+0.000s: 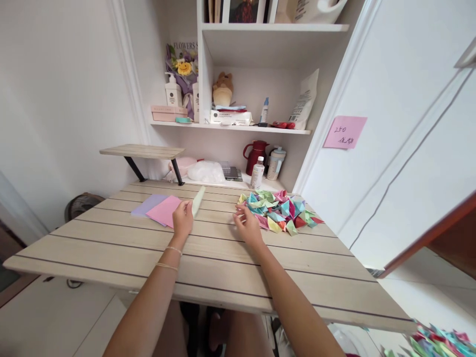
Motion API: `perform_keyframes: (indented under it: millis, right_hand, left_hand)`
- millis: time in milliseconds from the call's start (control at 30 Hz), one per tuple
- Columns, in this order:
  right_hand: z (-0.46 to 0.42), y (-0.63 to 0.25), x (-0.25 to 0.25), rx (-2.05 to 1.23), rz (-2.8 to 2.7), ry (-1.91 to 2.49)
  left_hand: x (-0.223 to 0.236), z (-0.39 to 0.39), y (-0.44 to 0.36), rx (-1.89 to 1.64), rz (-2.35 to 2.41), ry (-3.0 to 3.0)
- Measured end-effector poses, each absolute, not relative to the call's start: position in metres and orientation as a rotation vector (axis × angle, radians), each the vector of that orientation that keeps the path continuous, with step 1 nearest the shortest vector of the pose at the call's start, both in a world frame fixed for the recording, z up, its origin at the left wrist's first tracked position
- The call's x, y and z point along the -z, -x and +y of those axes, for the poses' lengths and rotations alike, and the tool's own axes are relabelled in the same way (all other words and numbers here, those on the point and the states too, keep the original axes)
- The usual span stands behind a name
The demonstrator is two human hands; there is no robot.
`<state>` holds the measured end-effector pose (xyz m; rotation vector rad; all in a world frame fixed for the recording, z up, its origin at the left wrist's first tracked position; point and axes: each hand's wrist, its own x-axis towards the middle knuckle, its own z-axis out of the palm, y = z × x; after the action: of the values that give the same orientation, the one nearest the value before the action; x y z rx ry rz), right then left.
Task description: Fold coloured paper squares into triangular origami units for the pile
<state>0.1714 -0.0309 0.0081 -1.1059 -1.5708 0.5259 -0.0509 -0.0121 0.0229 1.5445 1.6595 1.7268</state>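
Note:
My left hand (183,217) is closed on a pale green sheet of paper (199,201), which stands up at a slant above the table. Beside that hand, to its left, lie a pink sheet (162,210) and a purple sheet (145,204), partly overlapping. My right hand (246,223) has its fingers apart and slightly curled, with nothing visible in them. Its fingertips are close to the left edge of a pile of folded paper boats (277,217) in green, blue, pink, yellow and red. Whether they touch the pile I cannot tell.
A slatted wooden table (223,267) spans the front. Behind the pile stand a plastic bottle (257,172), a red jug (256,156) and a tumbler (275,163). A small raised shelf (143,151) sits at the back left. More folded paper (442,342) lies at lower right.

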Motion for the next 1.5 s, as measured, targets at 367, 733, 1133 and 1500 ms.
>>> perform_keyframes:
  millis: [367,733,1133,1500]
  right_hand:
    - [-0.036,-0.172,-0.017,-1.175,-1.393,0.926]
    - [-0.023,-0.186,-0.012,-1.166,-1.232,0.901]
    - [-0.034,-0.176,-0.017,-1.007,-1.719,0.804]
    - [-0.040,-0.174,-0.022,-0.831,-1.967,0.792]
  left_hand:
    - [-0.018,-0.013,0.023,-1.507,0.838,-1.081]
    - [-0.022,-0.020,0.019,-1.383,0.877,-1.232]
    - [-0.020,-0.018,0.018,-1.292,0.772,-0.996]
    - [-0.016,-0.024,0.010,-1.161,0.867,-1.166]
